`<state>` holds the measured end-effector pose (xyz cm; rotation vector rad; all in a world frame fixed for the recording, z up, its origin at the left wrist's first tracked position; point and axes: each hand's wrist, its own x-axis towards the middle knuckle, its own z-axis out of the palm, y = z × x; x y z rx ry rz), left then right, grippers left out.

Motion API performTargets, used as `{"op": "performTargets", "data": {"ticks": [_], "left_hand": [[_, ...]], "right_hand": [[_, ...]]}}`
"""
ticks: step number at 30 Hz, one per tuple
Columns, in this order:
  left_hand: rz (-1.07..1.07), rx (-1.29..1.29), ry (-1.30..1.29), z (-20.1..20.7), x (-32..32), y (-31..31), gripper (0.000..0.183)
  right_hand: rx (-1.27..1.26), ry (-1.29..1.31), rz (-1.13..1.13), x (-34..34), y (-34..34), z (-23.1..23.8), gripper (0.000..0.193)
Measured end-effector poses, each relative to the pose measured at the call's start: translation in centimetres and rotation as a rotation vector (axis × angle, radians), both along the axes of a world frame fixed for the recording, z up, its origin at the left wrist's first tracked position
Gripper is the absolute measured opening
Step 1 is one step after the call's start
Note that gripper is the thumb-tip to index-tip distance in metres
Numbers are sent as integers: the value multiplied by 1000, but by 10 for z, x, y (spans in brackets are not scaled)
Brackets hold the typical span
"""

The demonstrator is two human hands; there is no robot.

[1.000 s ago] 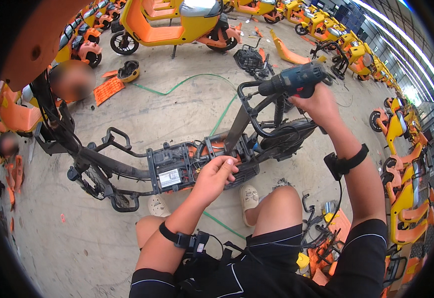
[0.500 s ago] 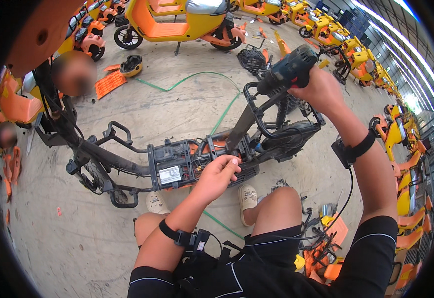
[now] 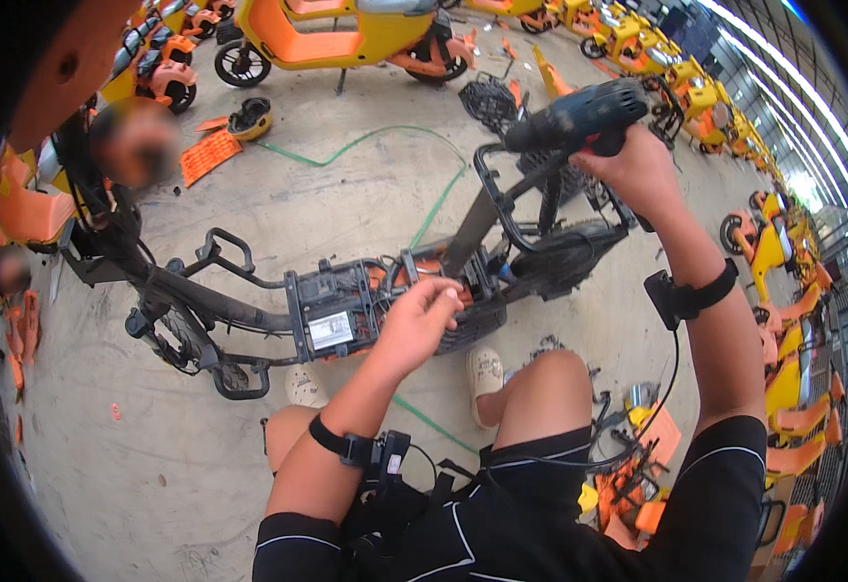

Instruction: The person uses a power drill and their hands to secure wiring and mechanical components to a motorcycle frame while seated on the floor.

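A stripped scooter frame (image 3: 212, 305) stands across the floor in front of me, its black tubes and wiring exposed. In its middle sits a tray of cables and parts, with a silver labelled box (image 3: 329, 331). Raised at the right, my right hand (image 3: 635, 173) is wrapped round the grip of a dark cordless drill (image 3: 584, 114), whose nose points left above the rack loop (image 3: 491, 184). My left hand (image 3: 418, 327) is over the tray beside the slanted post (image 3: 472, 233), fingers curled and pinched together. What they hold, if anything, is hidden.
An orange ribbed panel (image 3: 209, 157) and a yellow helmet (image 3: 250, 117) lie beyond the frame, near a green strap (image 3: 440, 207). Removed parts (image 3: 627, 490) are heaped by my right leg. A yellow-orange scooter (image 3: 336, 44) stands at the back; rows of others line the right.
The drill has turned more level, its nose swinging upward, and has shifted slightly right with my right hand. My left hand stays over the tray, fingers still curled.
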<state>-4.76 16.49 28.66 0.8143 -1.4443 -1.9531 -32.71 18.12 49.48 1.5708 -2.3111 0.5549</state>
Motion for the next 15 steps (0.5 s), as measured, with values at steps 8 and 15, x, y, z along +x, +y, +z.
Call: {"op": "performTargets", "data": {"ticks": [8,15], "left_hand": [[15,-107,-146,-27,-2,-8,22],[-100,-286,-400,-43,10,-6,25]], "right_hand": [[-391,-1322,80,24,90,-83,33],[-582,-1473,20,82,102,-212,41]]}}
